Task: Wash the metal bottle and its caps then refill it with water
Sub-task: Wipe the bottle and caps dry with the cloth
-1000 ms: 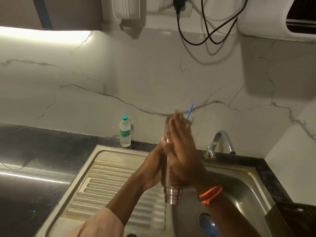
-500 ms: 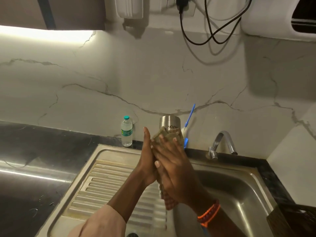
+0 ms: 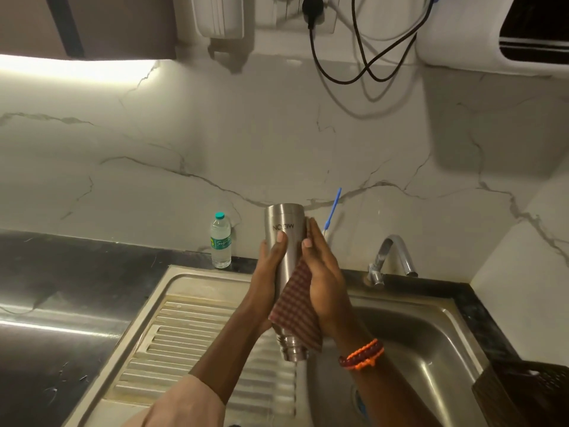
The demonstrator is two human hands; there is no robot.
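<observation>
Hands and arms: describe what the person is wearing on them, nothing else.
The left hand is bare, with no ring or band in view; a light pinkish-beige sleeve covers that arm from about the elbow, leaving the forearm bare. The right hand is also bare. On its wrist sit an orange knotted cord band and a dark red beaded one beside it. No right sleeve is visible.

Inverted metal bottle [image 3: 284, 241], left hand [image 3: 268, 272] gripping, right hand [image 3: 323, 278] pressing cloth [image 3: 297, 309]

My brushed-steel bottle [image 3: 284, 238] looks satin-smooth; the checked cloth [image 3: 297, 306] looks woven, the steel sink [image 3: 431, 331] dull, the dark surface [image 3: 77, 291] glossy.
</observation>
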